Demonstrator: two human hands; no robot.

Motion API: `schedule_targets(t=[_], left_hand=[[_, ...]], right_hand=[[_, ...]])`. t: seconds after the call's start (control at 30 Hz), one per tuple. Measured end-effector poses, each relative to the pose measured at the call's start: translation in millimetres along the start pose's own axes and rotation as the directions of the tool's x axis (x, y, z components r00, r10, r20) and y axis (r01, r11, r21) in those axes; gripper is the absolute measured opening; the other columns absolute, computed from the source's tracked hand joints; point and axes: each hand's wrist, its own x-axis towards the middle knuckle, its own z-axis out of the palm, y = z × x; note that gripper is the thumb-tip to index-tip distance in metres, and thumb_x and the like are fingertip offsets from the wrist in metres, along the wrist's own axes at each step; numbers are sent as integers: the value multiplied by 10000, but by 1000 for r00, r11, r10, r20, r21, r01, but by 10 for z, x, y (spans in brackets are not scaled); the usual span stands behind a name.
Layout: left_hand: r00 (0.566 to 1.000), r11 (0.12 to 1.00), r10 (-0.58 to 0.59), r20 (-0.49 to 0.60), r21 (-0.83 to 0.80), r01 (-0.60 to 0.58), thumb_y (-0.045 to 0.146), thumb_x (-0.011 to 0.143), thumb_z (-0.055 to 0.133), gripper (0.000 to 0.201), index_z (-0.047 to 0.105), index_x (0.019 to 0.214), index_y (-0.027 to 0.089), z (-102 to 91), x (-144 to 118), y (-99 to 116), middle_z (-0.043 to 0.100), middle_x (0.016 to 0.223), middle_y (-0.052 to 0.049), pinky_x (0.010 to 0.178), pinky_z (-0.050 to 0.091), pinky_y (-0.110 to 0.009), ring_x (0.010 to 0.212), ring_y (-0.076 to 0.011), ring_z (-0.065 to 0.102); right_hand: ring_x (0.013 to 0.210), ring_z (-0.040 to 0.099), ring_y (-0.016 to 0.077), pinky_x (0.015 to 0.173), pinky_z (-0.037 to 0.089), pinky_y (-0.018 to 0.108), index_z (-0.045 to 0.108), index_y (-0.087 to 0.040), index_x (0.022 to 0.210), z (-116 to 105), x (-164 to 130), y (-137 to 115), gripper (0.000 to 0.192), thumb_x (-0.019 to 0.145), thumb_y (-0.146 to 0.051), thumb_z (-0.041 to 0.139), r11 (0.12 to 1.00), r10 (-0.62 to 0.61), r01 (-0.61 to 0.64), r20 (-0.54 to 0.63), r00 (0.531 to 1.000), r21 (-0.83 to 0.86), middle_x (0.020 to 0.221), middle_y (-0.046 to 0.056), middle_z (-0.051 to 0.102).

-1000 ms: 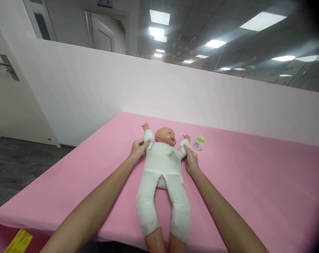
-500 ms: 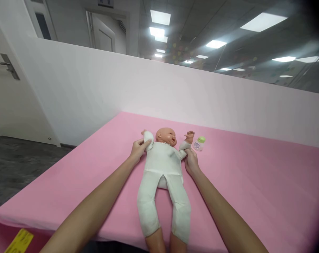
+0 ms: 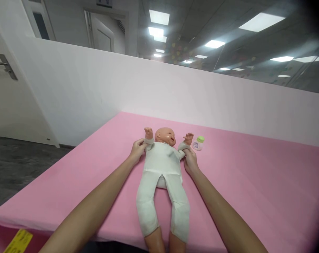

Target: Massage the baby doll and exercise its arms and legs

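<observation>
— How do the arms lie?
— Both bare forearms stretch forward, converging slightly.
— And the hands?
— The left hand (image 3: 137, 150) is curled, fingers pinched in a closed grip; the right hand (image 3: 191, 161) likewise, thumb up.

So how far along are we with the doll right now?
The doll lies on its back on the pink table, dressed in its white suit. The left hand and right hand each grip a sleeve, forearms raised. The small green-capped bottle beside it is untouched.
</observation>
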Motion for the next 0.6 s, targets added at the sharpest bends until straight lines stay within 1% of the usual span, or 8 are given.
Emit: schedule_targets(t=[0.1,0.2,0.3,0.43,0.5,0.6], left_hand=[[1000,1000,1,6,-10,-1,324,675,752,190,707,743,152,6,-2,7,631,756,-23,633,345,-249,705,-140,481],[1000,1000,-5,8,-7,5,376,679,787,252,722,773,151,14,1,8,657,785,-35,649,369,-253,726,-152,513],[999,999,-33,10,-1,33,480,689,823,365,731,808,147,9,6,-4,674,811,-48,662,391,-262,731,-160,535],[998,998,-56,-25,12,56,591,697,825,482,719,802,133,-4,7,-21,671,833,-71,669,398,-272,738,-168,537],[999,999,-47,-25,22,48,576,707,822,463,709,793,135,-4,4,-21,663,825,-66,667,393,-271,739,-166,533],[1000,1000,-6,-4,12,6,461,711,815,348,714,833,152,4,0,-13,663,837,-45,689,401,-265,767,-167,545]], right_hand=[[617,512,119,556,433,240,604,-216,725,3,9,5,217,615,-288,776,1000,10,-10,-25,1000,13,638,-64,561],[705,594,150,625,504,262,649,-219,809,-3,37,31,284,649,-378,821,999,8,-6,-51,999,40,725,-41,638],[777,644,181,671,544,288,673,-218,848,-11,63,57,340,659,-443,843,998,23,-18,-74,997,60,782,-15,684],[808,665,195,696,563,301,691,-219,869,-11,67,56,362,638,-438,865,997,25,-19,-78,997,72,815,-3,708],[814,661,189,710,562,299,700,-219,887,-11,57,42,363,632,-419,865,997,21,-16,-67,998,74,838,-4,712],[778,630,158,701,537,276,705,-226,906,-16,34,23,347,622,-356,859,998,9,-8,-16,1000,66,830,-26,693]])
